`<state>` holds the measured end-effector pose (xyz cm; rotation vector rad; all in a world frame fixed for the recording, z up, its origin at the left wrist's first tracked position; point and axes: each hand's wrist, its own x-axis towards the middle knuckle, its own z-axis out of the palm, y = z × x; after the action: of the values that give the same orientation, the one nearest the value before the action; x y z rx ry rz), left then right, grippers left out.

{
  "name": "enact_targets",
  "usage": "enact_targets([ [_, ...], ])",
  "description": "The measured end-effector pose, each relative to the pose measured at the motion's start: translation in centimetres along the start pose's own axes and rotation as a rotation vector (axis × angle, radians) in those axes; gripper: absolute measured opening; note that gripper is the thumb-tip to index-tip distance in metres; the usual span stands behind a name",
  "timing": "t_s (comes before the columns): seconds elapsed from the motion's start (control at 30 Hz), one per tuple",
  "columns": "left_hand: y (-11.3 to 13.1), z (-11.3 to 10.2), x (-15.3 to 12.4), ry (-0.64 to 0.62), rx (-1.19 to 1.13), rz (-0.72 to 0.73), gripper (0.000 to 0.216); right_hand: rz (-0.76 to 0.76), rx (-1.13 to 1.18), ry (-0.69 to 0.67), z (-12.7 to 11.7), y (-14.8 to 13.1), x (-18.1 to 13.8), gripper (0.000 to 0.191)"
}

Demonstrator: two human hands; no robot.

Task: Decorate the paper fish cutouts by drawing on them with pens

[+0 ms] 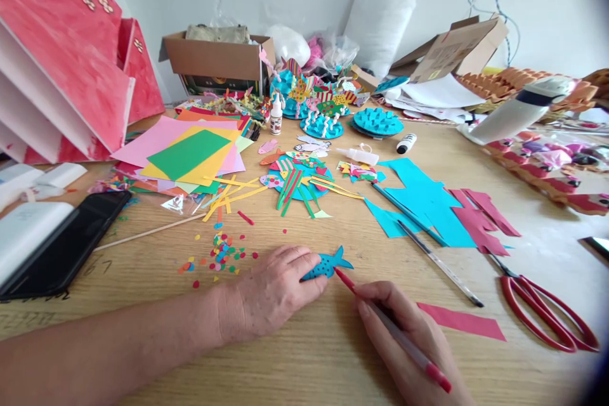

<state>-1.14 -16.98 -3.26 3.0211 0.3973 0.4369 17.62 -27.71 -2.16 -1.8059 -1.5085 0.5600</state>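
A blue paper fish [328, 265] with dark dots lies on the wooden table. My left hand [280, 282] presses it down, its fingers covering the head end; the tail stays uncovered. In my right hand [404, 330] is a red pen [402, 337], its tip at the fish's body near the tail. Small coloured paper dots [227, 252] are scattered left of my left hand. A strip of dark pink paper [461, 321] lies just right of my right hand.
Red-handled scissors [542, 314], a second pen [442, 265] and blue paper offcuts [419, 193] lie to the right. Coloured sheets [188, 153] and a black phone [71, 244] are left. Behind stand a glue bottle [276, 115], decorated blue plates [378, 122] and a cardboard box [216, 58].
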Motion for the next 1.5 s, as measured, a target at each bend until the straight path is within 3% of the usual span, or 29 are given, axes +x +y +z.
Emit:
enact_targets([
  [0.27, 0.0, 0.1, 0.1, 0.035, 0.021, 0.003, 0.024, -0.074, -0.014, -0.024, 0.0, 0.4, 0.1, 0.016],
  [0.8, 0.0, -0.1, 0.2, 0.009, 0.016, 0.000, 0.023, 0.039, 0.043, 0.030, 0.2, -0.7, -0.1, 0.019],
  [1.1, 0.1, -0.3, 0.2, 0.009, 0.024, 0.000, 0.022, -0.018, -0.020, -0.037, 0.1, 0.3, 0.0, 0.019],
  [1.5, 0.1, -0.2, 0.2, -0.001, 0.016, -0.001, 0.024, 0.042, 0.030, 0.019, 0.2, -0.5, -0.1, 0.019],
])
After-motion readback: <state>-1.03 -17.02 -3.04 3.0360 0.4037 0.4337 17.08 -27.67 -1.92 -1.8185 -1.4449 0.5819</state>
